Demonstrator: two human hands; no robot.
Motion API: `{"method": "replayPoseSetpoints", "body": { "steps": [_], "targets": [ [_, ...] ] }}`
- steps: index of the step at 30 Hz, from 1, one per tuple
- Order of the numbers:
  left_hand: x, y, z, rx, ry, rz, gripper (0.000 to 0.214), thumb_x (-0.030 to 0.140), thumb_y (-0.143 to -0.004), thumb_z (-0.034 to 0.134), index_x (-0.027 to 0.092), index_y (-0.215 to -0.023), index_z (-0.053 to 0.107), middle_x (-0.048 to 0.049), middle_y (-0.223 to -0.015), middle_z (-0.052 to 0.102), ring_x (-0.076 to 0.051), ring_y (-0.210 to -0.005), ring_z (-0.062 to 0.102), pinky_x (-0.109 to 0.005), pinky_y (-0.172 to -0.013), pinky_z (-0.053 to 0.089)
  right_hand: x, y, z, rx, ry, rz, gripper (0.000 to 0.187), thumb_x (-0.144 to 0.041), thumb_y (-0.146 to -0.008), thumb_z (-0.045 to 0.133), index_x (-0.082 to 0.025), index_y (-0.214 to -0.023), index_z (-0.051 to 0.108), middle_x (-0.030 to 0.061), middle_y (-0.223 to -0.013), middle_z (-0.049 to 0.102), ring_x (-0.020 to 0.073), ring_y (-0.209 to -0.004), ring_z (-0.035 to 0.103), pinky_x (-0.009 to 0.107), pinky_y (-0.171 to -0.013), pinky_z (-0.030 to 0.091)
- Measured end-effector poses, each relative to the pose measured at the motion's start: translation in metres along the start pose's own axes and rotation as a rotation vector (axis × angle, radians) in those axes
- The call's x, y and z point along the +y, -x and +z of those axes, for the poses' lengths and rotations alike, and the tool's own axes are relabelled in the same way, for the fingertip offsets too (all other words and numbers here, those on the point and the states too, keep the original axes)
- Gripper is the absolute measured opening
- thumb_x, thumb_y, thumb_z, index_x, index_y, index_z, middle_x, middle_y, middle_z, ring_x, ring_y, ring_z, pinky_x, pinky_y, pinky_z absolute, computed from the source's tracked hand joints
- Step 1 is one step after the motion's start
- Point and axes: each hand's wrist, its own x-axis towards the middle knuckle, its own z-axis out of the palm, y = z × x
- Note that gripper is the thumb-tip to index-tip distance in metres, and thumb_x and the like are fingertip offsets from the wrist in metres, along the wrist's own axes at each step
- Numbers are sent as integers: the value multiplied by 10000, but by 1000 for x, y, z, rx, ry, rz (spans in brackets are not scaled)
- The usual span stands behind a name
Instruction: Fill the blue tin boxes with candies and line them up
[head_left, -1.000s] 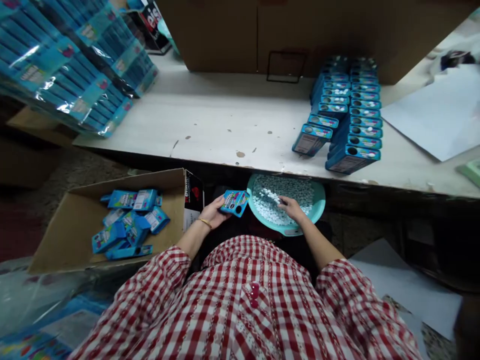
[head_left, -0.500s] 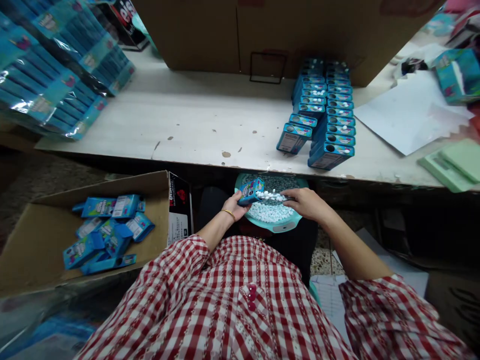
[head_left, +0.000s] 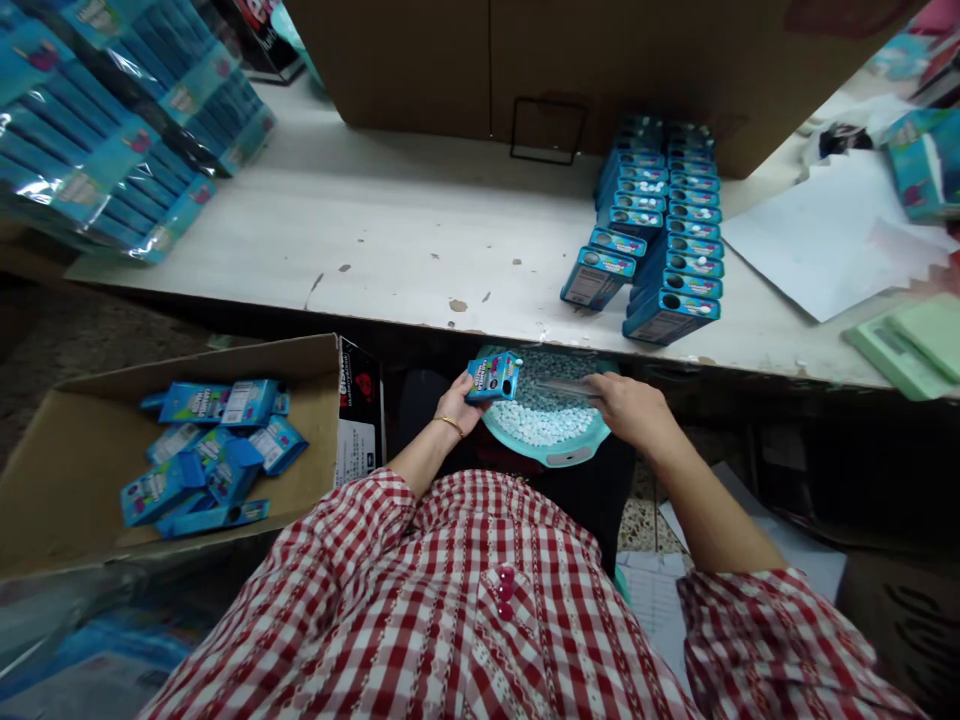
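I see the small blue cardboard box (head_left: 493, 377) has tipped more upright since half a second ago. It is pinched in the left hand (head_left: 456, 400), just over the teal plastic bowl (head_left: 570, 457) of white pellets (head_left: 536, 425). The right hand (head_left: 634, 405) beside it is blurred, so I cannot tell its grip. I judge that tilting the box could spill pellets past the bowl.

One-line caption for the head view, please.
Left hand holds a blue box at a teal bowl of white pellets; right hand at its other side.

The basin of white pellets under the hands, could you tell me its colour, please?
The basin is teal; the head view shows it best.
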Motion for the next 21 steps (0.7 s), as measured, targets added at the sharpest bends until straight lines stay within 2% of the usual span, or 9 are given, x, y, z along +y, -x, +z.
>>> {"method": "replayPoseSetpoints", "body": {
  "steps": [2, 4, 7, 10, 12, 15, 18, 21],
  "targets": [
    [5, -3, -7, 12, 8, 36, 339, 171, -872, 434, 267, -1192, 490, -33, -939, 643, -126, -658, 600, -270, -605, 478, 11, -15, 35, -65, -8, 100, 312, -249, -856, 442, -188, -1148, 536, 123, -1036, 608, 223, -884, 607, 308, -699, 451],
    [7, -6, -13, 34, 22, 43, 328, 173, -873, 432, 270, -1180, 494, -30, -950, 642, -126, -671, 605, -270, -614, 484, 5, -33, 72, -127, -49, 149, 309, -195, -858, 414, -146, -1134, 544, 157, -1026, 614, 232, -894, 610, 337, -722, 459],
    [5, -9, -19, 39, 34, 33, 279, 193, -875, 437, 271, -1131, 512, -24, -930, 643, -127, -684, 612, -272, -630, 492, -27, -60, 116, -144, -123, 124, 355, -186, -877, 370, -161, -1197, 521, 143, -1048, 627, 207, -918, 611, 328, -762, 464],
    [3, -13, -23, 41, 30, 10, 240, 231, -877, 448, 281, -1101, 517, -17, -898, 643, -130, -678, 615, -285, -648, 492, -59, -82, 140, -80, -349, 74, 378, -210, -857, 412, -182, -1215, 530, 110, -1016, 649, 223, -942, 606, 337, -784, 465],
    [4, -15, -25, 39, 43, -6, 226, 240, -878, 449, 279, -1091, 514, -16, -877, 642, -131, -660, 612, -289, -645, 487, -66, -91, 148, -28, -653, 52, 352, -203, -804, 478, -182, -1139, 587, 86, -938, 662, 241, -924, 606, 355, -790, 462],
    [7, -16, -26, 41, 97, -17, 208, 216, -882, 434, 248, -1070, 517, -25, -832, 640, -135, -641, 608, -284, -626, 480, -54, -91, 150, 12, -985, 37, 319, -211, -724, 539, -163, -1026, 630, 53, -864, 654, 215, -877, 596, 325, -801, 454],
    [9, -14, -21, 58, 128, -14, 187, 200, -882, 432, 219, -1040, 530, -30, -780, 632, -146, -624, 603, -284, -599, 470, -31, -76, 140, 26, -1039, 32, 360, -247, -704, 537, -140, -1040, 610, 45, -889, 643, 176, -840, 579, 297, -792, 450],
    [7, -10, -13, 58, 128, 7, 186, 178, -872, 453, 215, -1030, 542, -28, -773, 628, -145, -611, 595, -286, -591, 459, -8, -53, 117, 37, -1078, 17, 414, -295, -697, 548, -130, -1075, 585, 50, -917, 638, 163, -801, 573, 294, -746, 461]
  ]
}}
